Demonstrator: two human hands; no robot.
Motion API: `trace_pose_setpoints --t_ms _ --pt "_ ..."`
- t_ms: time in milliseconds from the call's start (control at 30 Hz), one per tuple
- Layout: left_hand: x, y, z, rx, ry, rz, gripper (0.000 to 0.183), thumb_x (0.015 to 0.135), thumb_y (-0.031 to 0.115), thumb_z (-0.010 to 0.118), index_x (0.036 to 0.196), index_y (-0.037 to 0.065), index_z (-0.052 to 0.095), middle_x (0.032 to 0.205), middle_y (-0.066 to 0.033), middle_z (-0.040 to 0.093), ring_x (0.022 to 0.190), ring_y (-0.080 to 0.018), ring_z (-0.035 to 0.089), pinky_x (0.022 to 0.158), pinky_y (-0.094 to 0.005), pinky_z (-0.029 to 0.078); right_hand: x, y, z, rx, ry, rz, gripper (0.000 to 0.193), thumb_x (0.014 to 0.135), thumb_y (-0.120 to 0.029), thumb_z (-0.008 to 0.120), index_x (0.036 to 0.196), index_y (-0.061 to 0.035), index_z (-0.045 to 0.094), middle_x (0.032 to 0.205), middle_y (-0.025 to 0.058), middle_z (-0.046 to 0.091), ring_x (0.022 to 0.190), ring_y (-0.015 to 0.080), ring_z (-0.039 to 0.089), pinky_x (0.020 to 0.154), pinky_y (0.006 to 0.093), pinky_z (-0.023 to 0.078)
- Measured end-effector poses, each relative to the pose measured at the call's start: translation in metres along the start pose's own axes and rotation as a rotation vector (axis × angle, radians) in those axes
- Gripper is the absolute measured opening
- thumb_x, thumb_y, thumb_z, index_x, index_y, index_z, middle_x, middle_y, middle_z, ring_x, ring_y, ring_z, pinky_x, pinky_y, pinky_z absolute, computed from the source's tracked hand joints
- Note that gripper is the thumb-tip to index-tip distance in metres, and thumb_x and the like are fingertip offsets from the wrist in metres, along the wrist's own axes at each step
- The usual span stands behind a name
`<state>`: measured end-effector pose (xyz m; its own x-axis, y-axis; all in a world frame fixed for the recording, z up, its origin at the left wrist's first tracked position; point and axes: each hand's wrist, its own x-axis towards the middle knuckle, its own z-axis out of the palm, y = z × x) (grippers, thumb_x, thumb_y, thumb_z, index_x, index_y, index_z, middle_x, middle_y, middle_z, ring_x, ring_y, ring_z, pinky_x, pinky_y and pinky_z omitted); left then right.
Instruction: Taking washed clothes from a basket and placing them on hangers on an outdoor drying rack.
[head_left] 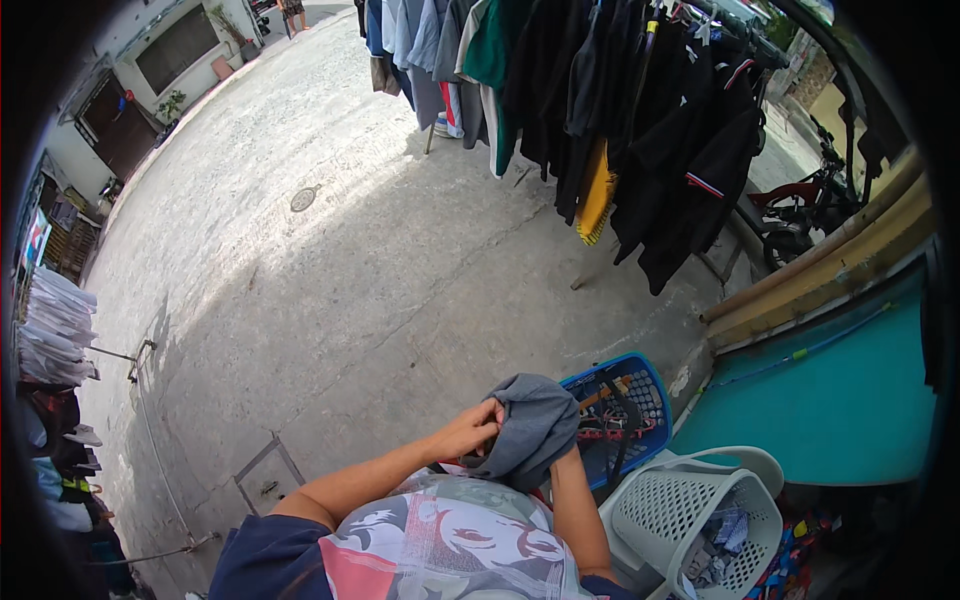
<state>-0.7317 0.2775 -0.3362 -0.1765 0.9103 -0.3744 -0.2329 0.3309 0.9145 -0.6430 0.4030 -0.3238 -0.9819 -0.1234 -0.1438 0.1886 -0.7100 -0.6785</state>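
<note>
A dark grey cloth garment [530, 425] is bunched up in front of my body; its exact kind does not show. My left hand [472, 432] grips its left edge with curled fingers. The right forearm [580, 505] runs up into the cloth from below, and my right hand is covered by the folds, so its fingers cannot be seen. Just beyond the garment to the right sits a blue plastic basket [655, 378] holding hangers or clips and dark straps.
A pale grey laundry basket [665, 510] with some clothes stands at the lower right, beside a teal panel [820, 400]. Dark shirts [590, 90] hang on a rack ahead. White clothes [58, 320] hang at far left. A bicycle [800, 205] stands far right, on concrete ground [330, 290].
</note>
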Motion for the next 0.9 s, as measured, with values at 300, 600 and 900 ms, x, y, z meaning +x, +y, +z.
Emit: trace_pose_setpoints --t_ms 300,600,900 --pt "0.034 -0.073 -0.012 0.727 -0.023 -0.168 0.04 0.077 0.017 0.047 0.109 -0.005 0.052 0.111 -0.0249 0.053 0.103 -0.035 0.052 0.089 -0.0401 0.039 0.014 -0.029 0.032 -1.486 -0.057 -0.308 0.05 0.064 -0.026 0.065 0.105 -0.0011 0.053 0.103 0.0185 0.055 0.097 0.0304 0.052 0.086 0.0352 0.04" --pt "0.02 -0.033 -0.052 0.65 0.28 0.67 0.042 0.084 0.021 0.052 0.123 0.007 0.045 0.124 -0.0133 0.047 0.111 -0.0275 0.045 0.098 -0.0327 0.031 0.022 0.024 0.025 -1.154 0.092 -0.21 0.058 0.086 -0.036 0.042 0.135 -0.0098 0.025 0.138 0.0079 0.03 0.127 0.0224 0.028 0.107 0.0306 0.016" --pt "-0.048 0.112 -0.083 -0.948 -0.247 0.315 0.037 0.088 0.025 0.042 0.112 -0.002 0.051 0.112 -0.0111 0.056 0.102 -0.0187 0.053 0.092 -0.0338 0.039 -0.005 -0.105 -0.026 -1.569 0.387 -0.179 0.048 0.088 -0.027 0.043 0.129 -0.0027 0.033 0.132 0.0127 0.037 0.122 0.0233 0.035 0.101 0.0314 0.028"
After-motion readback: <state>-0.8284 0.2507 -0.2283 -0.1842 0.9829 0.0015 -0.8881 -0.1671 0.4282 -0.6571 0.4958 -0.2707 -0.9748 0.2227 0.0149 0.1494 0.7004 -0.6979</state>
